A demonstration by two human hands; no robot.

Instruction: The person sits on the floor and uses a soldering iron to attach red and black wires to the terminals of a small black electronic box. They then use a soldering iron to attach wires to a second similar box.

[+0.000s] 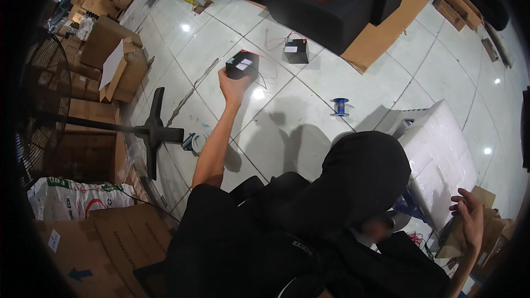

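Observation:
My left hand [234, 85] is stretched out over the tiled floor. It grips a small black block-shaped battery [243, 65] with a red mark at its top and pale labels. Thin wires trail on its right side. A similar black battery [297, 52] stands on the floor farther right, with red at its top edge and thin wires beside it. My right hand [468, 213] is at the far right with its fingers apart and nothing in them. It is near a white plastic-wrapped block [439, 157] and some torn cardboard [493, 232].
A blue spool [340, 107] stands right of centre. A black fan stand [158, 132] and cardboard boxes [110, 232] line the left. Large black cases [314, 8] rest on cardboard [386, 30] at the back. Dark clothing covers the lower middle.

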